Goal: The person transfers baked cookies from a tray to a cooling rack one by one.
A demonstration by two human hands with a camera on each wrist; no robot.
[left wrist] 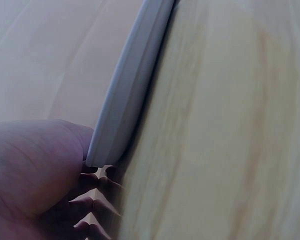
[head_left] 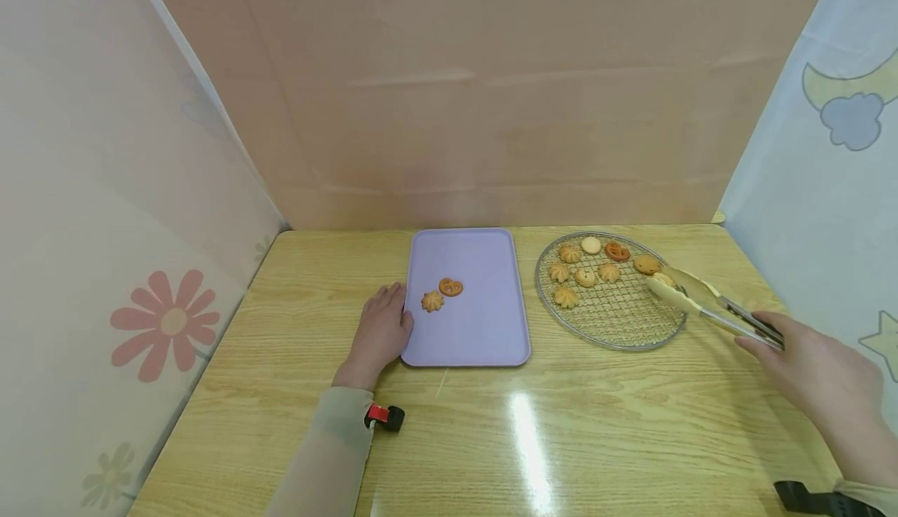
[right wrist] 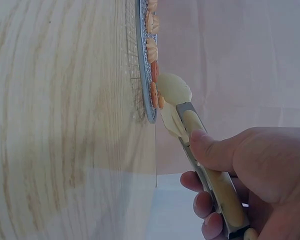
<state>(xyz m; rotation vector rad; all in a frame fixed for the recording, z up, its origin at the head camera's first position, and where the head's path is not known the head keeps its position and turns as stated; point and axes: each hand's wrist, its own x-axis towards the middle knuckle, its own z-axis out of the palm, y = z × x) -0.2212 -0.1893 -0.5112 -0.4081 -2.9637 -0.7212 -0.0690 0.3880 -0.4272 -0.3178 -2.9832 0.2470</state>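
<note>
My left hand (head_left: 381,330) holds the left edge of a lilac tray (head_left: 484,338), with the thumb at its rim and the fingers along the outer side. On the tray lie a pretzel-shaped biscuit (head_left: 450,288) and a flower-shaped cookie (head_left: 432,301). My right hand (head_left: 817,365) grips metal tongs (right wrist: 222,192) with cream-coloured tips. The tips stand apart over the right side of a round wire rack (head_left: 617,341), around a pale cookie (head_left: 662,278) that they partly hide. A brown oval biscuit (head_left: 646,264) lies just beside them.
Several more cookies lie on the rack, among them flower-shaped ones (head_left: 566,297), a pale round one (head_left: 592,246) and a dark pretzel (head_left: 617,251). The wooden table (head_left: 596,431) meets a plain backdrop (head_left: 484,111) behind, and patterned curtains (head_left: 168,189) hang at both sides.
</note>
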